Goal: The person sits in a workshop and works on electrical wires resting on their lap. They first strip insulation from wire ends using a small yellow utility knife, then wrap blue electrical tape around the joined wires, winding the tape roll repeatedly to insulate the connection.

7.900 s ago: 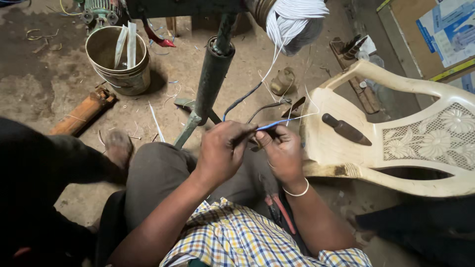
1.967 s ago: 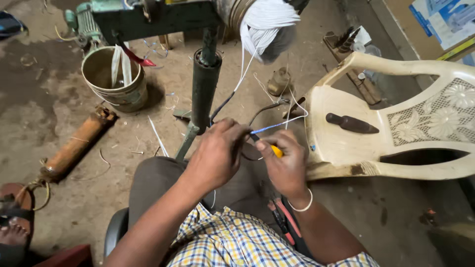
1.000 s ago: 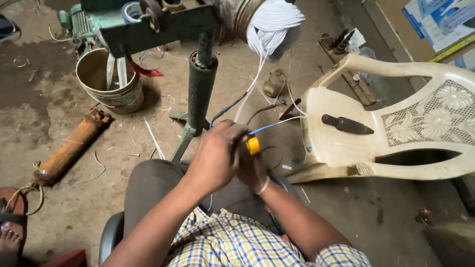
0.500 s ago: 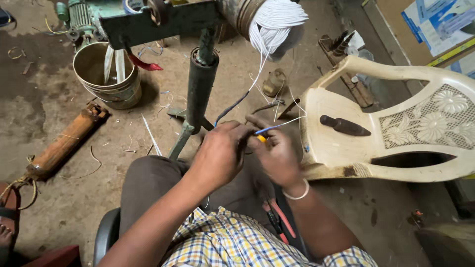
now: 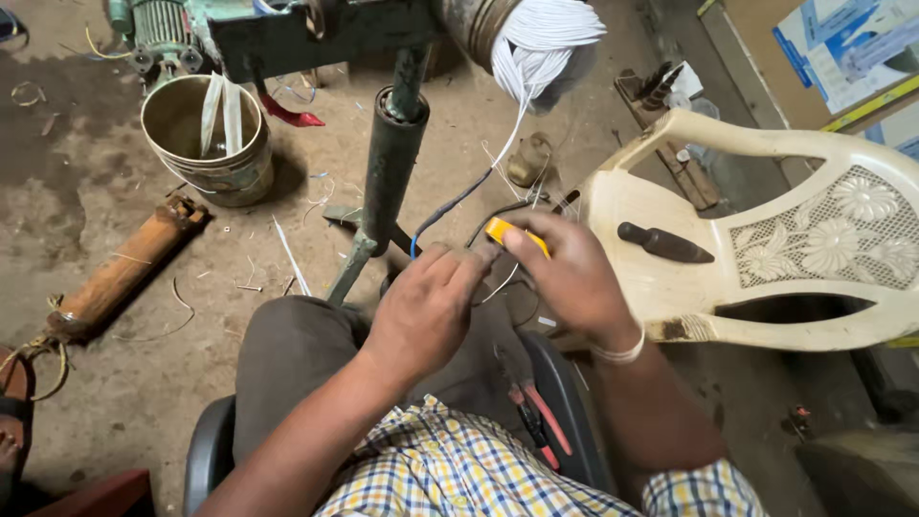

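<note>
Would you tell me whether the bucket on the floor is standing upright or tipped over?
Upright. The bucket stands on the dirt floor with its round mouth facing up, and pale strips lean inside against its rim.

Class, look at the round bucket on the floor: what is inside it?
Inside the bucket, two pale flat strips lean against the far wall. Its bottom is shadowed, so anything lying there cannot be made out.
</note>
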